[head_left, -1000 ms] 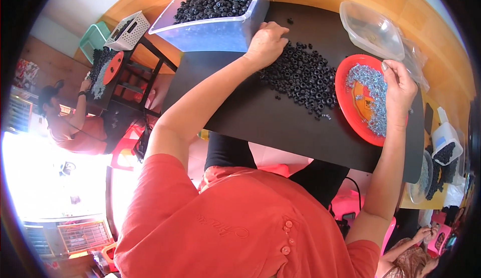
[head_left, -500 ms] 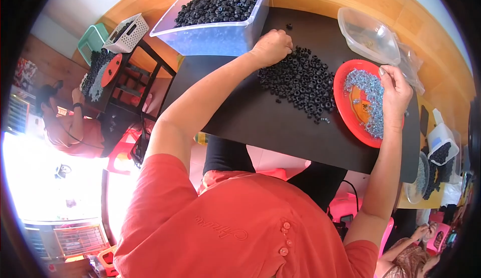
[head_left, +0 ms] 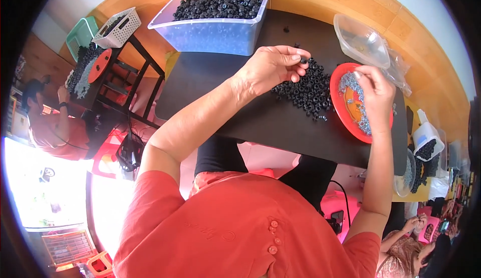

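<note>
My left hand point(head_left: 270, 70) is raised over the left side of a pile of small black ring-shaped parts point(head_left: 313, 90) on the dark table. Its thumb and fingertips pinch one small black ring-shaped part point(head_left: 303, 60). To the right lies a red plate point(head_left: 336, 105) bearing many tiny silvery metal pieces point(head_left: 364, 122). My right hand point(head_left: 377, 90) is above the plate's right side, thumb and fingers closed together. Whatever is between those fingers is too small to make out.
A clear tub point(head_left: 210, 35) full of black parts stands at the back left. An empty-looking clear container point(head_left: 361, 42) lies at the back right. At far left, another person point(head_left: 60, 127) sits beside a table with baskets; at lower right, a second person point(head_left: 406, 248) sits.
My left hand has lifted from the pile's far left edge, nearer to me, and now shows a black part in its fingertips. My right hand has shifted slightly left over the plate.
</note>
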`<state>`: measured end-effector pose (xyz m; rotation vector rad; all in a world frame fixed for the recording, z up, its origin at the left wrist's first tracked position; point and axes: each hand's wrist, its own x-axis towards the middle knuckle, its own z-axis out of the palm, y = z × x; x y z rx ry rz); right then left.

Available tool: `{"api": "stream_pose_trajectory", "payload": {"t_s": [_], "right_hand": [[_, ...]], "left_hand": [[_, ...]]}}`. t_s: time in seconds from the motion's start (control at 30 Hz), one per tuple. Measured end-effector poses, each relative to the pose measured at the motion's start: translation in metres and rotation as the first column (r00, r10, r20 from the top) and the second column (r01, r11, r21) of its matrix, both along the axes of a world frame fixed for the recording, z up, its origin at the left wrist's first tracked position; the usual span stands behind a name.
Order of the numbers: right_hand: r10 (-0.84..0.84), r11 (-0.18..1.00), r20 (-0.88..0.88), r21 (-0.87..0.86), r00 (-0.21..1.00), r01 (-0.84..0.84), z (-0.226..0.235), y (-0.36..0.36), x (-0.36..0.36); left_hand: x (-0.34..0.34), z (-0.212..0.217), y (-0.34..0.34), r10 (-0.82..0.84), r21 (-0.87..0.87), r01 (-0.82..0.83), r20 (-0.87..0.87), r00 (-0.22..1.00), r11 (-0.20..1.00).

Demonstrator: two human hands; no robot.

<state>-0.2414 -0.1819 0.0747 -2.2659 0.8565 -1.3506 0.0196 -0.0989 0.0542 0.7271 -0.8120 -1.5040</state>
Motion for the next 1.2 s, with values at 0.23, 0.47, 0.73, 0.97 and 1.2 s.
{"api": "stream_pose_trajectory", "payload": {"t_s": [0.23, 0.47, 0.73, 0.97, 1.2], "right_hand": [[0.243, 0.967, -0.061, -0.066, 0.968, -0.247, 0.004, 0.054, 0.062], [0.204, 0.977, -0.002, -0.066, 0.979, -0.203, -0.015, 0.057, 0.085], [0.199, 0.96, 0.191, 0.159, 0.961, -0.23, -0.031, 0.053, 0.091], [0.126, 0.831, 0.319, 0.483, 0.939, -0.276, -0.036, 0.055, 0.089], [0.168, 0.863, 0.377, 0.391, 0.911, -0.321, -0.043, 0.056, 0.089]], "left_hand": [[0.001, -0.023, 0.005, -0.111, -0.07, 0.099, -0.204, 0.973, 0.993], [-0.002, -0.031, 0.009, -0.104, -0.042, 0.096, -0.329, 0.938, 0.995], [-0.002, -0.032, 0.009, -0.076, -0.019, 0.074, -0.281, 0.957, 0.997], [-0.005, -0.034, 0.01, -0.024, 0.084, 0.051, -0.29, 0.957, 0.995], [-0.004, -0.034, 0.01, -0.001, 0.138, 0.039, -0.266, 0.964, 0.99]]}}
